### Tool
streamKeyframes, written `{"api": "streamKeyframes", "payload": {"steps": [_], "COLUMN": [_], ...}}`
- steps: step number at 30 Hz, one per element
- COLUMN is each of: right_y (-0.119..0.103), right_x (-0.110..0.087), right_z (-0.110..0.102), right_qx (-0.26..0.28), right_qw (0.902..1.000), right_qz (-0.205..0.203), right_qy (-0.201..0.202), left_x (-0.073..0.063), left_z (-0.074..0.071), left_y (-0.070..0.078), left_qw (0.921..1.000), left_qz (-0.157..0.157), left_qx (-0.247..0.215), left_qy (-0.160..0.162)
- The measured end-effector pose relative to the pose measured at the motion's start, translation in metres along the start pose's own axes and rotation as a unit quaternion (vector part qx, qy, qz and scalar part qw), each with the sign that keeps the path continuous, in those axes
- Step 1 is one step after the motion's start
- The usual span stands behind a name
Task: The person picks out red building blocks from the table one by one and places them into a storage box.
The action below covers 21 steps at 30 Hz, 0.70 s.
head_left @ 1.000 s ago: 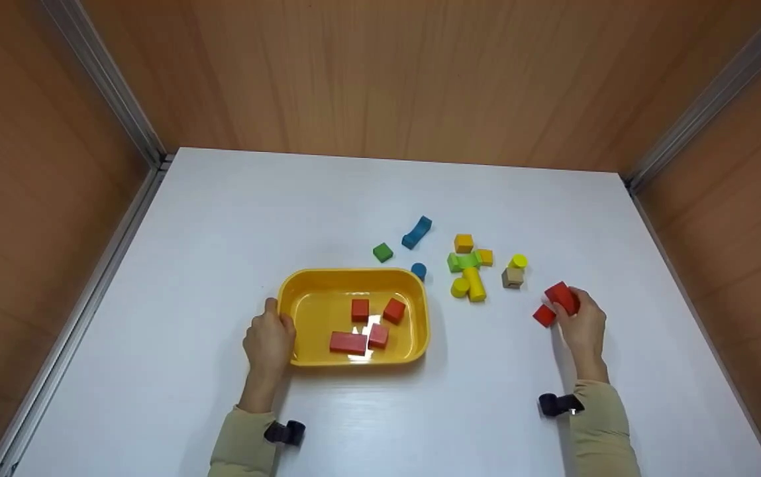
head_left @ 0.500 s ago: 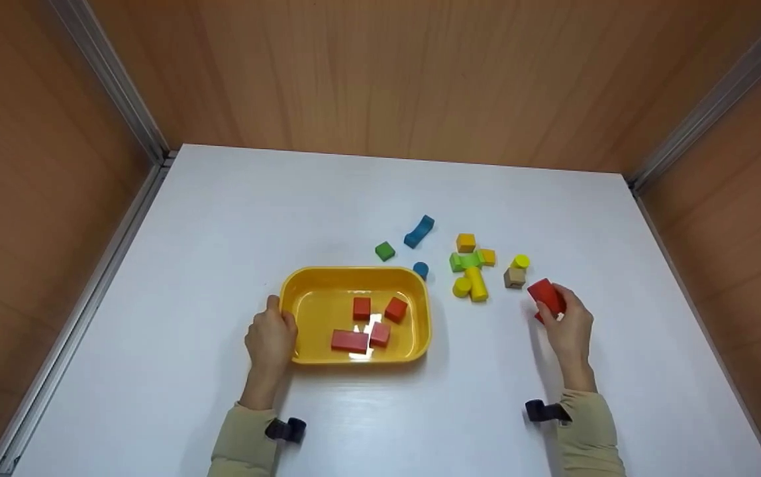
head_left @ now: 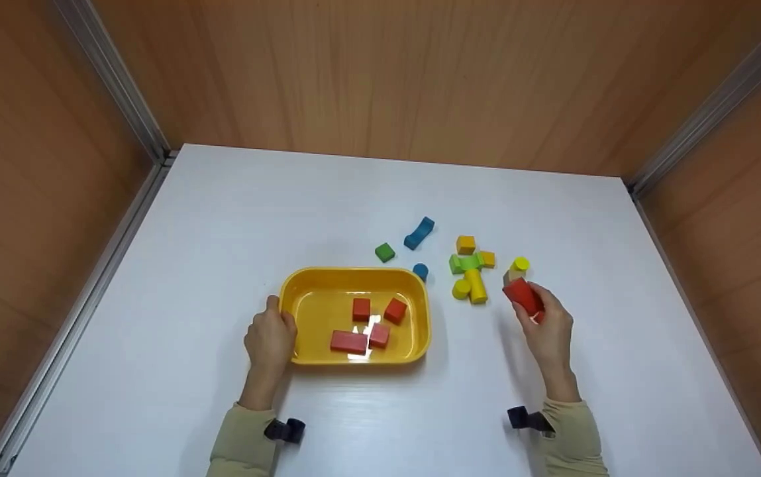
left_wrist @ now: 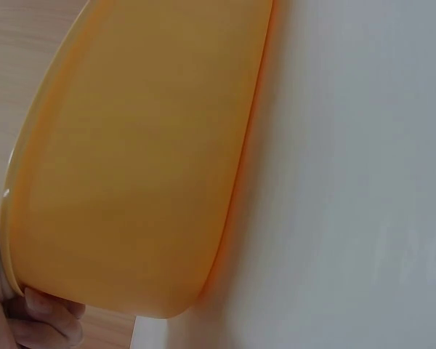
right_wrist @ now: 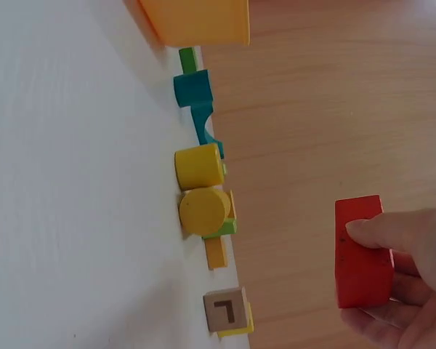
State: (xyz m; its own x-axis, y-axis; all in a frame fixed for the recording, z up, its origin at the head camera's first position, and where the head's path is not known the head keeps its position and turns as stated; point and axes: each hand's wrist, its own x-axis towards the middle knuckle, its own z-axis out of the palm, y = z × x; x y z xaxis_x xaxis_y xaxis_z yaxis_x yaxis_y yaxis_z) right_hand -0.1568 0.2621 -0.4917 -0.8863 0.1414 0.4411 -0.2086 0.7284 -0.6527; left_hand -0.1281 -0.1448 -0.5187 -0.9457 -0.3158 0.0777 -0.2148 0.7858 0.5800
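Note:
My left hand grips the left rim of a yellow plastic tray, thumb over the edge. The left wrist view shows the tray's outer wall and curled fingers at its corner. Several red and pinkish wooden blocks lie inside. My right hand pinches a red rectangular block, held above the table right of the tray. In the right wrist view the thumb presses its face. Another bit of red shows behind it; whether that is a second block I cannot tell.
Beyond the tray lie a green cube, a blue curved block and a blue cylinder. A cluster of yellow, orange and green blocks sits right of them. A plain wooden cube stands near my right hand. Wooden panels enclose the white table.
My right hand has moved left with the red block, toward the wooden cube, which it now partly hides. The small red cube beside it is mostly out of sight. Left hand and tray stay put.

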Motion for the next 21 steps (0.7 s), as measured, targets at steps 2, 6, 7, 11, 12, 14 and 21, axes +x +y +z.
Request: {"api": "streamKeyframes", "payload": {"steps": [2, 6, 7, 11, 12, 14, 21], "right_y": [-0.007, -0.019, -0.021, -0.032, -0.034, -0.040, -0.057], "right_x": [-0.002, -0.006, -0.007, -0.010, -0.010, -0.010, -0.012], "right_z": [0.002, 0.006, 0.007, 0.012, 0.013, 0.016, 0.028], "right_qx": [0.002, 0.016, 0.018, 0.023, 0.025, 0.032, 0.059], "right_qw": [1.0000, 0.9998, 0.9997, 0.9995, 0.9994, 0.9991, 0.9971], "right_qz": [-0.001, -0.006, -0.009, -0.016, -0.017, -0.020, -0.036], "right_qy": [-0.006, -0.013, -0.014, -0.017, -0.018, -0.021, -0.034], "left_x": [0.000, 0.000, 0.000, 0.000, 0.000, 0.000, 0.000], "left_z": [0.000, 0.000, 0.000, 0.001, 0.000, 0.000, 0.000], "left_y": [0.000, 0.000, 0.000, -0.001, -0.001, -0.001, 0.001], "left_qw": [1.0000, 1.0000, 1.0000, 1.0000, 1.0000, 1.0000, 0.9999], "left_qz": [0.000, 0.003, 0.002, -0.002, -0.003, -0.005, -0.010], "left_qx": [-0.001, -0.003, -0.003, 0.000, 0.002, 0.003, 0.001], "left_qy": [0.002, 0.006, 0.006, 0.002, 0.001, 0.002, -0.003]}}
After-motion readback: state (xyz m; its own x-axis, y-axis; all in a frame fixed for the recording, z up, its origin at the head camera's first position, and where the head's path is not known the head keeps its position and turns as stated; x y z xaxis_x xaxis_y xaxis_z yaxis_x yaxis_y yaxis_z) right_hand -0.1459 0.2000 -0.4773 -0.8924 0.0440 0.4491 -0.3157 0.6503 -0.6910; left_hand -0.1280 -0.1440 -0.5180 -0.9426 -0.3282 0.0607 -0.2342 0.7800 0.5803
